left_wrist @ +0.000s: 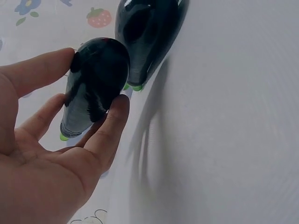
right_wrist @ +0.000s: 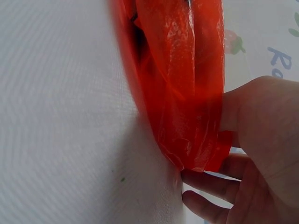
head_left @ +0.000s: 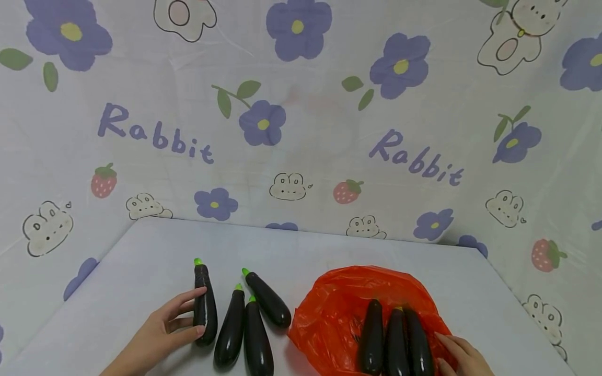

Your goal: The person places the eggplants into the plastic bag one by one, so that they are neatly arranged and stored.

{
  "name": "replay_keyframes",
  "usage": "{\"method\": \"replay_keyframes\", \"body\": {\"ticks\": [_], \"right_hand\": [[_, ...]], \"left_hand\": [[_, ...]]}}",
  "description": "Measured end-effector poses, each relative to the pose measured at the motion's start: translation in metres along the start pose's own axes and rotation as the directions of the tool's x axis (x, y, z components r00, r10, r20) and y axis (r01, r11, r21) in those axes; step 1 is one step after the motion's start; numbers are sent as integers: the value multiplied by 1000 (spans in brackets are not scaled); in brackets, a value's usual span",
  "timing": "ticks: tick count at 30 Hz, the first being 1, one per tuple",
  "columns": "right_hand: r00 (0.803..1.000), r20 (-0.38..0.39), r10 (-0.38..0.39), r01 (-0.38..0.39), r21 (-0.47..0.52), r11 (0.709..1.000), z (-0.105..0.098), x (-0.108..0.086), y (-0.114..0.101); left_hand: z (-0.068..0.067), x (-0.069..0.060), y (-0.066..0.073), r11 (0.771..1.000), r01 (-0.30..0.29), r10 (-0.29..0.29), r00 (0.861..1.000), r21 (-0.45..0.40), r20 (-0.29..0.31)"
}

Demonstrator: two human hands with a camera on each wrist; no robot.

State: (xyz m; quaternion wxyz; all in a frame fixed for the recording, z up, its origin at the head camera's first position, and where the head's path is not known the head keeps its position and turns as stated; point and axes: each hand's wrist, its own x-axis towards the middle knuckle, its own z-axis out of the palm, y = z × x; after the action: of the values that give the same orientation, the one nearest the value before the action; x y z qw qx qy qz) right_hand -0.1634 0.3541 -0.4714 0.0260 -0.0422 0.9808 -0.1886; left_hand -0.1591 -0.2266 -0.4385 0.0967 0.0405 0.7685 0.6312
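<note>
My left hand (head_left: 162, 331) holds a glossy black eggplant (head_left: 205, 308) with a bright green stem end, thumb on one side and fingertips on the other. In the left wrist view its round end faces the camera, and another eggplant (left_wrist: 147, 37) is just beyond it. Three more eggplants lie to its right, one of them farther back (head_left: 269, 300). An open red plastic bag (head_left: 324, 318) has three eggplants (head_left: 397, 339) showing inside. My right hand (head_left: 463, 355) holds the bag's right side; in the right wrist view, the bag's edge (right_wrist: 187, 144) lies between thumb and fingers.
Everything rests on a white tabletop (head_left: 263, 245). Behind it hangs a pale cloth (head_left: 301, 156) printed with rabbits, purple flowers and strawberries. The bag stands right of the loose eggplants, its crumpled rim close to the rightmost ones.
</note>
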Motion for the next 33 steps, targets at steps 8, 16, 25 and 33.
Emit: {"method": "replay_keyframes", "body": {"ticks": [8, 16, 25, 33], "right_hand": [[1000, -10, -7, 7, -5, 1000, 0, 1, -1], [999, -37, -28, 27, -6, 1000, 3, -1, 2], [1000, -9, 6, -6, 6, 1000, 2, -1, 3], [1000, 6, 25, -25, 16, 1000, 1, 0, 0]], "left_hand": [[2, -1, 4, 999, 24, -24, 1000, -43, 8], [4, -2, 5, 996, 34, -32, 999, -86, 18], [5, -3, 9, 991, 59, -52, 997, -117, 60], [7, -6, 12, 992, 52, -40, 994, -118, 103]]}}
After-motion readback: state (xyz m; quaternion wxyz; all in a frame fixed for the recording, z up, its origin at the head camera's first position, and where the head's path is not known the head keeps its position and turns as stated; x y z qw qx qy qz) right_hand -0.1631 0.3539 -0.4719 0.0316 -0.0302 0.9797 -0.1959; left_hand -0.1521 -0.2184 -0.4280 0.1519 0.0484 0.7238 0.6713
